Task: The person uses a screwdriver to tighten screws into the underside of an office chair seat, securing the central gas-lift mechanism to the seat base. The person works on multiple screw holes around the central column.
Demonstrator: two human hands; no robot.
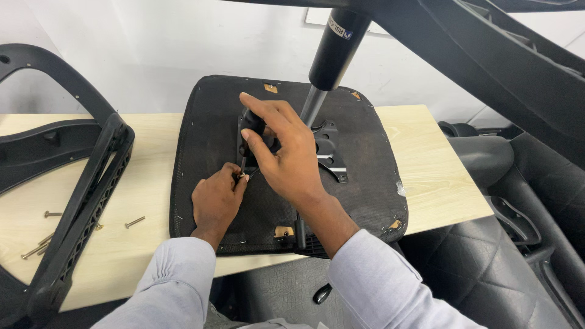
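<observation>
An upturned chair seat (365,164), covered in black fabric, lies on a pale wooden table (426,158). A black metal mechanism plate (329,149) is mounted at its middle, with a gas lift cylinder (332,55) rising from it. My right hand (286,152) grips the black handle of a screwdriver (251,125) held upright over the plate's left edge. My left hand (214,198) pinches a small screw (242,176) at the screwdriver's tip, fingers resting on the seat fabric.
A black plastic chair frame (85,183) lies across the table's left side, with several loose bolts (134,222) around it. Black chair base legs (518,67) reach across the upper right. A black leather chair (487,268) stands to the right of the table.
</observation>
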